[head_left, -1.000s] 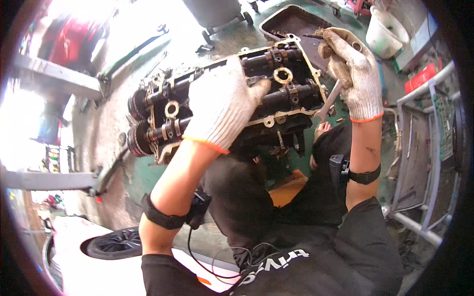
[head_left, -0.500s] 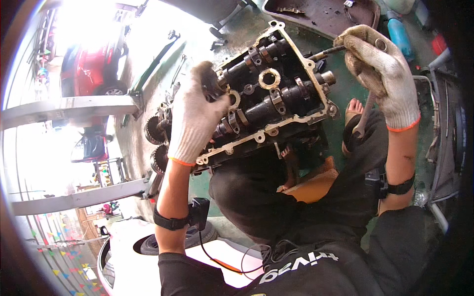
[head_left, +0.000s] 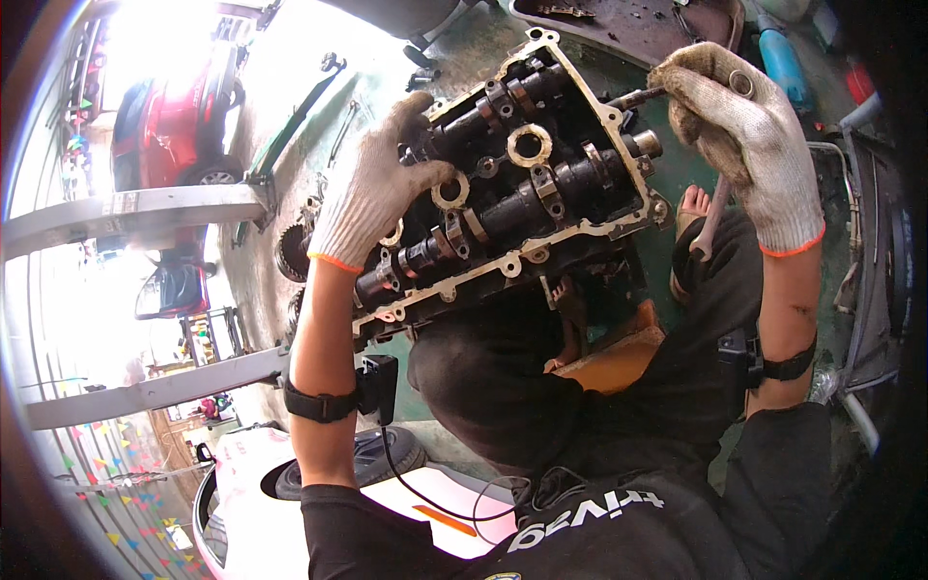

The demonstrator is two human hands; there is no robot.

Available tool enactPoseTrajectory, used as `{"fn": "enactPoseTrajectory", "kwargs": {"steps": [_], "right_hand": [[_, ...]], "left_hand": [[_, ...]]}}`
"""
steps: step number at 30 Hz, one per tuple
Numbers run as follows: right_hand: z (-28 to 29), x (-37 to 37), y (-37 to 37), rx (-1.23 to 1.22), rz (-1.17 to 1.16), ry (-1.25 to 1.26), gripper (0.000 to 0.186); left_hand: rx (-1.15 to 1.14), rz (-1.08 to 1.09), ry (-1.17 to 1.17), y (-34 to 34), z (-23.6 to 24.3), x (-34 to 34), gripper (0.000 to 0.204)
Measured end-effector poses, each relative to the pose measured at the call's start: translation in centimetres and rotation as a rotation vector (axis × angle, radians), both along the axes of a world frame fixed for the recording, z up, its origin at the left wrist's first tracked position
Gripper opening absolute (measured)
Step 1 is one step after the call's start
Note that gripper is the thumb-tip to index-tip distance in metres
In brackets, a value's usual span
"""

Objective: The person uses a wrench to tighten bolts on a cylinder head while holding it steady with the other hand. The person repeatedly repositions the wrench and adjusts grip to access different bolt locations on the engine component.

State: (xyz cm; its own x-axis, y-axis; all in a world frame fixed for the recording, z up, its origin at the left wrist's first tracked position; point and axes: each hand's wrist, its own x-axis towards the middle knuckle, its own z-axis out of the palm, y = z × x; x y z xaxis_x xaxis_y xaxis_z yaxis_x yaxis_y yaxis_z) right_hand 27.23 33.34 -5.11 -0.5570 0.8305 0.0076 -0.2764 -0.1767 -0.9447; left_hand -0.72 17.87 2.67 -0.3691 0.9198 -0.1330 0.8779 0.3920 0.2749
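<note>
Before the person's knees [head_left: 474, 372] lies a cylinder head [head_left: 493, 186]; the gloved left hand [head_left: 362, 188] curls over its far camshaft [head_left: 466, 129], grip unclear, while the right hand [head_left: 749, 135] grasps a wrench [head_left: 713, 227] and dark rod [head_left: 638, 98].

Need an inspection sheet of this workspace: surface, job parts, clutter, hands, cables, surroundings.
Surface: green floor, marked in places; what supports the cylinder head is hidden.
Job's things: cylinder head uncovered, camshafts exposed; combination wrench; dark rod at the head's far right corner.
Clutter: brown tray holding dark pieces; blue bottle beside it.
Hands: both gloved; left hand on the head, grip unclear; right hand holds the wrench, fingers at the rod.
Cables: black cable from the left forearm's device.
Surroundings: red car, grey beams.
</note>
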Motion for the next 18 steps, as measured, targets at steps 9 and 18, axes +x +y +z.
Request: {"fn": "enactPoseTrajectory", "kwargs": {"steps": [9, 18], "right_hand": [[1.0, 1.7, -0.9, 0.096, 0.11, -0.052, 0.017], [0.4, 1.8, -1.8, 0.038, 0.146, -0.1, 0.017]], "left_hand": [[-0.085, 0.002, 0.139, 0.8, 0.1, -0.1, 0.072], [-0.064, -0.062, 0.051, -0.8, -1.4, -0.8, 0.064]]}}
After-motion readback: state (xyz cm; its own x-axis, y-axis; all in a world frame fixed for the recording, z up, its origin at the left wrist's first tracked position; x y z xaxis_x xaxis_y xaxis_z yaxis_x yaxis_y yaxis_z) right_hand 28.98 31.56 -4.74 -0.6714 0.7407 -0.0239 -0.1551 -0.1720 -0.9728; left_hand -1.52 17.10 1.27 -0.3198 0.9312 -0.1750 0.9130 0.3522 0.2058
